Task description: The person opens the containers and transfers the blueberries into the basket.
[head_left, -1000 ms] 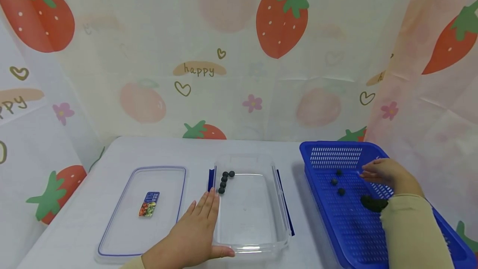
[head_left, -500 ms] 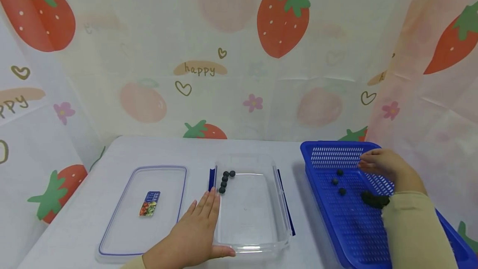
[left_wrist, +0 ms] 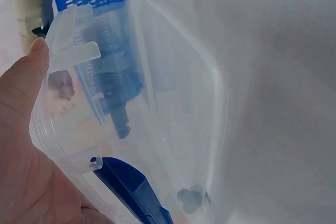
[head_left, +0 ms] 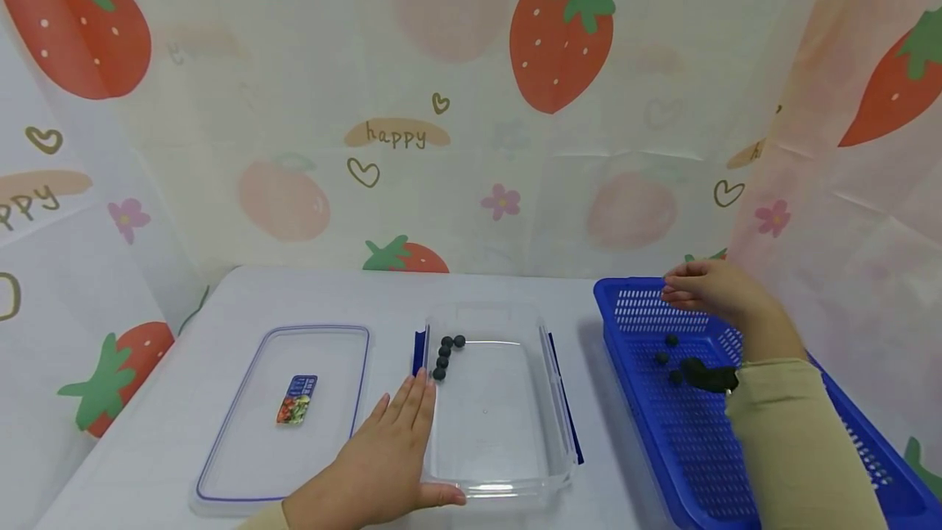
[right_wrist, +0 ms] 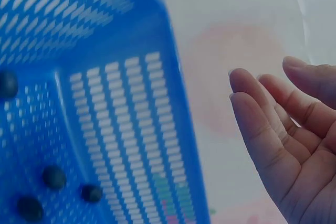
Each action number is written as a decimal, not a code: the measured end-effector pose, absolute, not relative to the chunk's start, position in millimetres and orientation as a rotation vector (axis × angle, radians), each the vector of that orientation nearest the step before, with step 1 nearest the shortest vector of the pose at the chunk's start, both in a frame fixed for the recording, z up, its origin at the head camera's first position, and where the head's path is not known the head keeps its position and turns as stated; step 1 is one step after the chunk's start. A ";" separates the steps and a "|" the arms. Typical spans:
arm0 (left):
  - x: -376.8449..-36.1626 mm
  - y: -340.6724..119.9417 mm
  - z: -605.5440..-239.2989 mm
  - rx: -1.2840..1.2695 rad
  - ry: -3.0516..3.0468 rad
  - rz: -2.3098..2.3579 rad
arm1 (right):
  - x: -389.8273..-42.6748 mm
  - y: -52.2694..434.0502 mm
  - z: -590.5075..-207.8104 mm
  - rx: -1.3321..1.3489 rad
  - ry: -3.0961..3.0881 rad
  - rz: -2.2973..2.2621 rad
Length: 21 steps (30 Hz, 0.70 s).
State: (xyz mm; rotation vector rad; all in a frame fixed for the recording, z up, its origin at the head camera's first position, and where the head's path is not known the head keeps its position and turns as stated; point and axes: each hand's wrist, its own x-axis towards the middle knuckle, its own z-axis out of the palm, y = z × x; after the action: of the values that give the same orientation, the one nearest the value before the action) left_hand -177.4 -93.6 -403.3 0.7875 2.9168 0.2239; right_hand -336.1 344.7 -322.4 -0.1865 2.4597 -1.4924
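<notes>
My left hand [head_left: 383, 444] lies with straight fingers along the left side of a clear plastic container [head_left: 491, 485], its thumb at the front rim. In the left wrist view, the thumb [left_wrist: 31, 66] stands by the container wall [left_wrist: 84, 140]. Inside, several dark blueberry-like balls [head_left: 442, 362] form a row along the left, bending right at the far end. My right hand [head_left: 717, 293] hovers over the far end of a blue basket [head_left: 618, 383]. In the right wrist view, that hand [right_wrist: 294, 140] has loosely bent fingers and nothing visible between them. More dark balls [right_wrist: 54, 177] lie in the basket.
A clear lid [head_left: 243, 464] with a blue seal and a small printed label [head_left: 298, 399] lies left of the container. Blue latches [head_left: 565, 399] hang at the container's sides. A strawberry-print curtain [head_left: 471, 105] stands behind the white table [head_left: 390, 293].
My right hand has moved left and farther up over the basket's far end, its dark wrist camera moving with it. The left hand, container and row of balls stay put.
</notes>
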 end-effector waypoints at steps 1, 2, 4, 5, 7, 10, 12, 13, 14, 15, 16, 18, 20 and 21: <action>-177.4 -93.6 -403.2 0.789 2.915 0.228 | -336.3 340.2 -320.7 -0.187 2.459 -1.488; -177.4 -93.6 -403.2 0.790 2.913 0.230 | -336.6 335.7 -319.1 -0.185 2.461 -1.482; -177.8 -93.6 -403.3 0.790 2.910 0.228 | -337.7 326.7 -317.3 -0.186 2.462 -1.480; -177.9 -93.6 -403.4 0.790 2.908 0.228 | -338.6 322.2 -316.8 -0.180 2.461 -1.482; -178.1 -93.7 -403.6 0.790 2.905 0.226 | -340.9 313.1 -316.5 -0.178 2.451 -1.494; -178.5 -93.8 -403.6 0.787 2.903 0.225 | -344.8 300.1 -317.5 -0.190 2.435 -1.506; -178.5 -94.0 -403.8 0.785 2.902 0.222 | -346.1 290.3 -317.7 -0.202 2.425 -1.512; -178.6 -94.0 -403.8 0.783 2.902 0.222 | -346.6 285.1 -317.6 -0.211 2.424 -1.509; -178.6 -94.0 -404.0 0.783 2.902 0.225 | -346.8 279.8 -317.4 -0.217 2.426 -1.505; -178.6 -94.0 -404.2 0.783 2.903 0.224 | -347.2 274.1 -317.3 -0.227 2.429 -1.501; -178.6 -94.0 -404.2 0.782 2.903 0.224 | -347.7 268.6 -317.3 -0.241 2.432 -1.497; -178.6 -94.0 -404.3 0.782 2.902 0.226 | -348.5 257.4 -317.1 -0.268 2.435 -1.485; -178.7 -94.0 -404.6 0.783 2.903 0.224 | -349.9 246.0 -317.3 -0.288 2.438 -1.475; -178.9 -93.9 -404.7 0.784 2.904 0.220 | -350.9 240.7 -317.6 -0.304 2.439 -1.468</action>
State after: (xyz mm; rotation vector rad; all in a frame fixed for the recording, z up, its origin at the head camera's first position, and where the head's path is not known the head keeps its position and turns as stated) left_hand -178.9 -93.9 -404.7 0.7843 2.9042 0.2196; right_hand -350.9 240.7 -317.6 -0.3036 2.4386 -1.4683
